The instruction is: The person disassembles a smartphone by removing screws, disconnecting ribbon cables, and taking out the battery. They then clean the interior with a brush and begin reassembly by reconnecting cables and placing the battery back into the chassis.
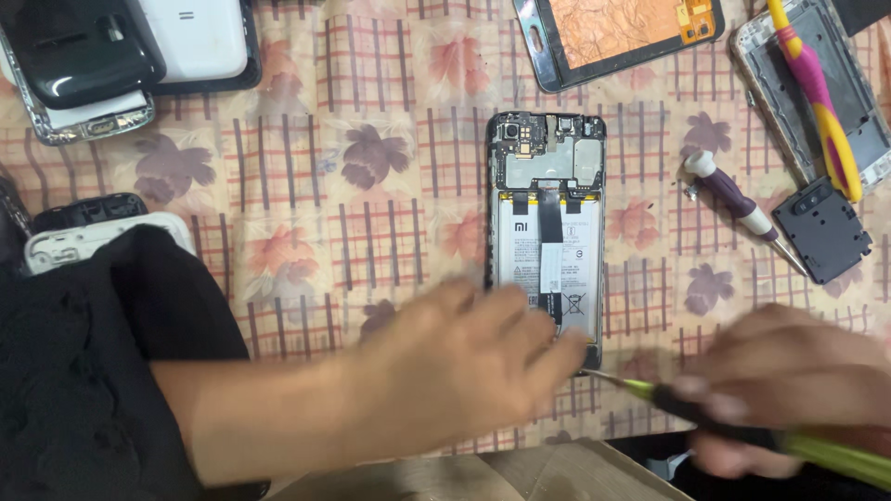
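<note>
While my left hand (464,371), fingers spread flat, pins the lower end of the opened black phone with its white battery (546,250) at frame centre, my right hand (789,380) at lower right, fingers clamped, aims a green-and-black screwdriver (742,427) at the phone's bottom edge.

Bright even light, soft shadows, both hands motion-blurred, background sharp

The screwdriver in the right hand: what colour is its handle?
Black and yellow-green handle on the screwdriver, gripped by the right hand; head view.
</note>
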